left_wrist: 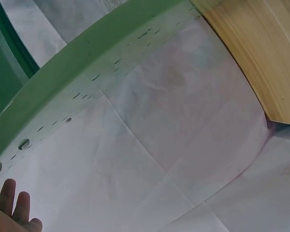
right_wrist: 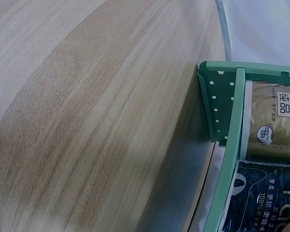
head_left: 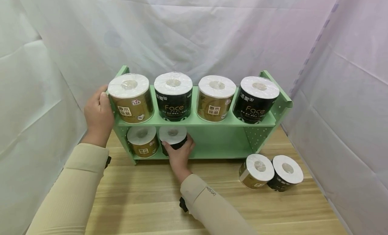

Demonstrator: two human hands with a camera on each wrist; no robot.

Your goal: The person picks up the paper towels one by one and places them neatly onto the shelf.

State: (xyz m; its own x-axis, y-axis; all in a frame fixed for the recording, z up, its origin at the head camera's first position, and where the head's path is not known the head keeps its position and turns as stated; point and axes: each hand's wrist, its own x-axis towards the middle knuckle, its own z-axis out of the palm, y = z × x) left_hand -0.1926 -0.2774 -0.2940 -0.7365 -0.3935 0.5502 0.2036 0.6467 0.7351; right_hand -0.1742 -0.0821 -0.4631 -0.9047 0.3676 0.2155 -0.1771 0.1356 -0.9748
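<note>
- A black-wrapped roll (head_left: 170, 138) stands upright in the lower tier of the shelf, just right of a gold roll (head_left: 141, 140).
- Its top is white and round, with a pale core at the centre; the dark side carries gold letters beginning "Fa", a small "100%", pale characters and a white ring shape near the base in the right wrist view.
- The right hand (head_left: 179, 155) grips this roll from the front, thumb at its left and fingers curled round its right side, covering much of the wrapper.
- The gold roll beside it has the same white top and a pale label with dark characters.
- The shelf (head_left: 222, 142) is light green, two-tiered, with perforated side panels.
- The left hand (head_left: 98, 113) is at the shelf's left side panel, near the upper-left roll; the fingers visible in the left wrist view look loosely straight.
- Four rolls line the upper tier: gold (head_left: 133, 105), black (head_left: 173, 103), gold (head_left: 215, 103), black (head_left: 254, 102).
- On the wood-grain table (head_left: 145, 198), right of centre, another gold roll (head_left: 251, 177) and another black roll (head_left: 280, 182) stand side by side.
- White sheeting (head_left: 218, 36) hangs behind.
</note>
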